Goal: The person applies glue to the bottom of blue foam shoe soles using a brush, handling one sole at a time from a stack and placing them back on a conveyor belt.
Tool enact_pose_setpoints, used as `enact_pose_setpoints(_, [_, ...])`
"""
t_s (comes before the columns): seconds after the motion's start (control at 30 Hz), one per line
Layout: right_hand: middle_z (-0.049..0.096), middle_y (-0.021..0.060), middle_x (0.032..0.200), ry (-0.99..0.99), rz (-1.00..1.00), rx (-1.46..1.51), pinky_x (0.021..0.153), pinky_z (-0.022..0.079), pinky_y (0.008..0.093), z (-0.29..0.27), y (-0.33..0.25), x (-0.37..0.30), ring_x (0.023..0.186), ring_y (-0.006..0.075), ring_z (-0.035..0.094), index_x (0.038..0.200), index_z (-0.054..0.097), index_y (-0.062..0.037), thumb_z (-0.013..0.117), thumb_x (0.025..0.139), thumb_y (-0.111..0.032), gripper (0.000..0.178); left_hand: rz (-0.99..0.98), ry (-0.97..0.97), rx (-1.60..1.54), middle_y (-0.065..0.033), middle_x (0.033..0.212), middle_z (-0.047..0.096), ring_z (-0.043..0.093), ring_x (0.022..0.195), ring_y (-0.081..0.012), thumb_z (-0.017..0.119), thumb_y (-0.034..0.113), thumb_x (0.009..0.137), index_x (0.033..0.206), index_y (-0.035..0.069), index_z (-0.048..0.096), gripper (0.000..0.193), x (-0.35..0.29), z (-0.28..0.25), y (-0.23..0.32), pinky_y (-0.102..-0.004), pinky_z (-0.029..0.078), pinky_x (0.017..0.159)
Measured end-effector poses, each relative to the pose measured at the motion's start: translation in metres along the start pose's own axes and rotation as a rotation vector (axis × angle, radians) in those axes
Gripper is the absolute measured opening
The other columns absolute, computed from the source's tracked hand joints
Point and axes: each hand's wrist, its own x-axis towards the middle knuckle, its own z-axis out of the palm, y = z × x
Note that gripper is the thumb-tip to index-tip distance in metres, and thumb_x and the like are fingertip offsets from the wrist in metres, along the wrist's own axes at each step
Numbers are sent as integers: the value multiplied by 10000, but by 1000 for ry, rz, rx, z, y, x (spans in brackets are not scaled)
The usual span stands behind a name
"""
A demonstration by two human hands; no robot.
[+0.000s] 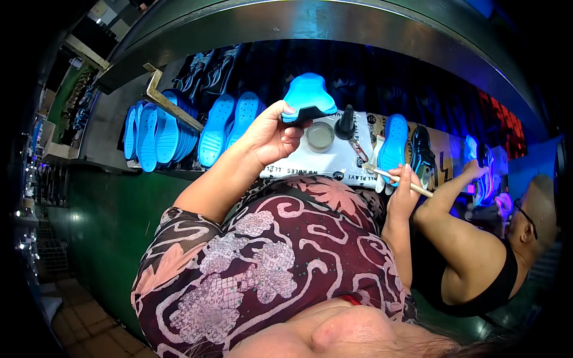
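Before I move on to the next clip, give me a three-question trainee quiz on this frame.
1. True or false: the left hand holds a blue shoe sole raised above the bench.
2. What does the right hand grip? A) scissors B) a thin brush C) a bottle
3. What small open container sits on the white sheet between the hands?

Key: 1 true; 2 B; 3 a round dish, beside a black cone-shaped nozzle.

Just beyond your left hand you have a small round dish and a black cone-tipped bottle; left of it, blue soles stand racked on edge.
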Motion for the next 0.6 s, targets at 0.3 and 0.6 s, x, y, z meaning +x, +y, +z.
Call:
enact_pose_setpoints(0.3, [619,21,663,80,92,-87,603,421,247,-16,4,-9,615,86,524,737,666,-5,516,968,-245,366,-11,-92,222,-85,713,628,501,405,-122,592,156,807,1020,-4,553,270,3,-1,-16,-196,393,362])
enact_pose_setpoints(0.6, [588,89,587,132,60,-173,578,427,332,-34,-10,-17,568,199,558,675,666,-6,569,914,-204,326,-360,-743,930,-192,1000,613,573,474,-94,692,126,725,1411,-66,189,872,30,113,-25,-200,451,359])
